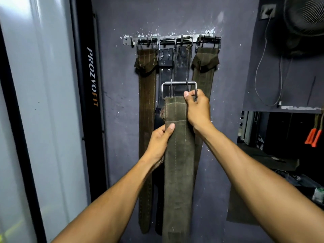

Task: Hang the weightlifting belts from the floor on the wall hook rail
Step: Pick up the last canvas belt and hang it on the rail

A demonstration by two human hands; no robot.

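Note:
I hold an olive suede weightlifting belt point(178, 155) upright in front of the wall, its steel buckle point(178, 84) on top. My right hand point(198, 109) grips the belt's top right edge at the buckle. My left hand point(160, 142) pinches its left edge lower down. The buckle is well below the metal hook rail point(171, 40). Several belts hang from the rail: an olive one point(147, 120) at the left, two black ones point(166, 67) in the middle, another olive one point(204, 76) at the right.
A tall black frame point(91, 102) marked PROZVOFIT stands left of the rail beside a pale panel. A wall fan point(305, 16) and cables hang at the upper right. Orange handles point(313, 135) and clutter sit in the dark area at the right.

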